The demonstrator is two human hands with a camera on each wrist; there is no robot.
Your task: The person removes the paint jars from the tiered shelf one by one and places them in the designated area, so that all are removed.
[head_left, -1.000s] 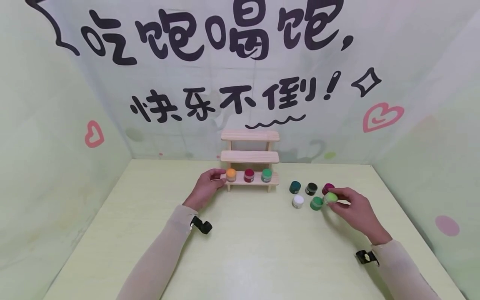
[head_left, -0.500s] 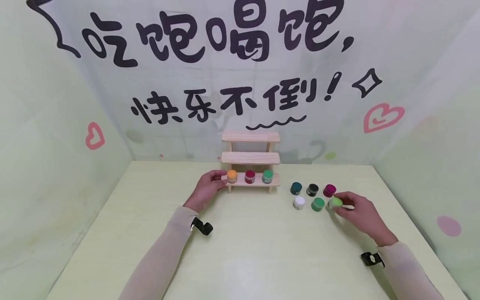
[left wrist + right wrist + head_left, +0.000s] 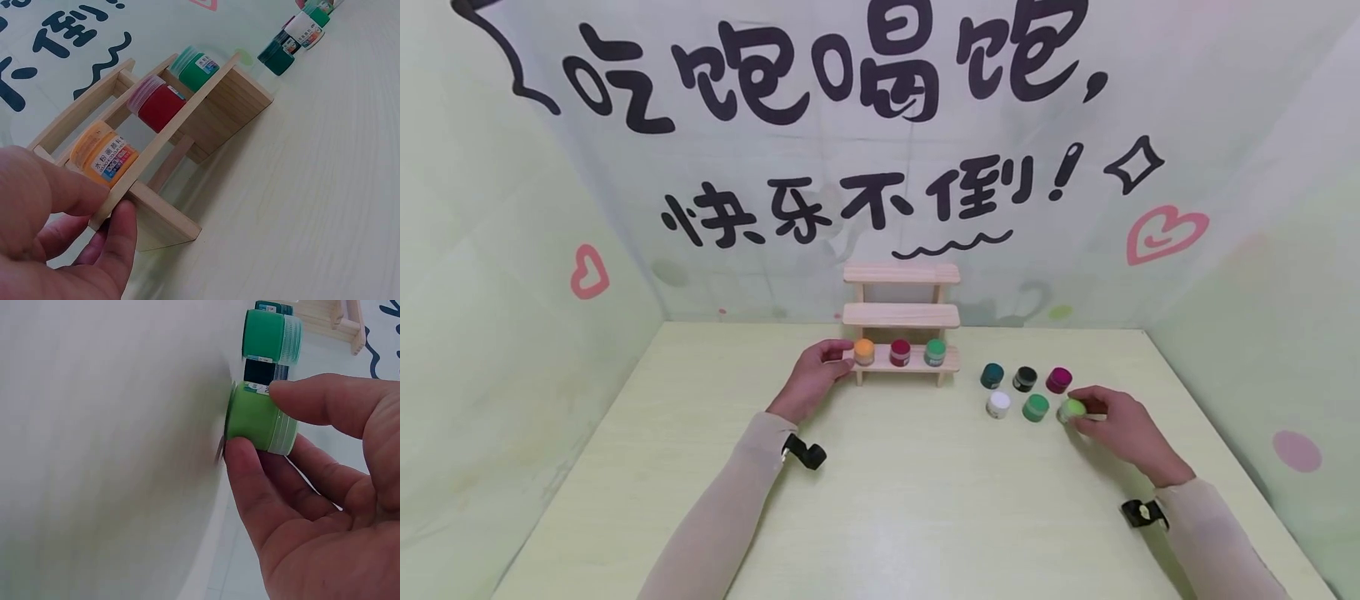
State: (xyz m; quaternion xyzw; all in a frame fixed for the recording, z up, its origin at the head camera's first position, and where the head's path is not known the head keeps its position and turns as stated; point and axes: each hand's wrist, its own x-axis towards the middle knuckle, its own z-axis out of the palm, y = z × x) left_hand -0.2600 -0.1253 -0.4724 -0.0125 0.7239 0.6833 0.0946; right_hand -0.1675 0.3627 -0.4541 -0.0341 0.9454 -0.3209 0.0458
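In the head view my left hand [image 3: 812, 379] is at the left end of a three-tier wooden display stand [image 3: 901, 315]. The left wrist view shows its thumb over the lowest shelf [image 3: 164, 134] and its fingers curled beneath, gripping that end. An orange paint jar [image 3: 104, 154], a red paint jar [image 3: 157, 104] and a green paint jar [image 3: 194, 69] stand in a row on this shelf. My right hand [image 3: 1131, 429] pinches a light green paint jar [image 3: 256, 419] between thumb and fingers. Its base is right at the tabletop, beside another green jar [image 3: 1035, 407].
Left of the light green jar stands a white jar [image 3: 997, 405]. Behind are a dark teal jar [image 3: 992, 375], a black jar [image 3: 1025, 379] and a magenta jar [image 3: 1059, 380]. A printed backdrop [image 3: 865, 150] rises behind the pale table [image 3: 880, 500].
My right hand has moved the light green jar right and down, from in front of the magenta jar to the right end of the front row. My left hand keeps its grip on the stand.
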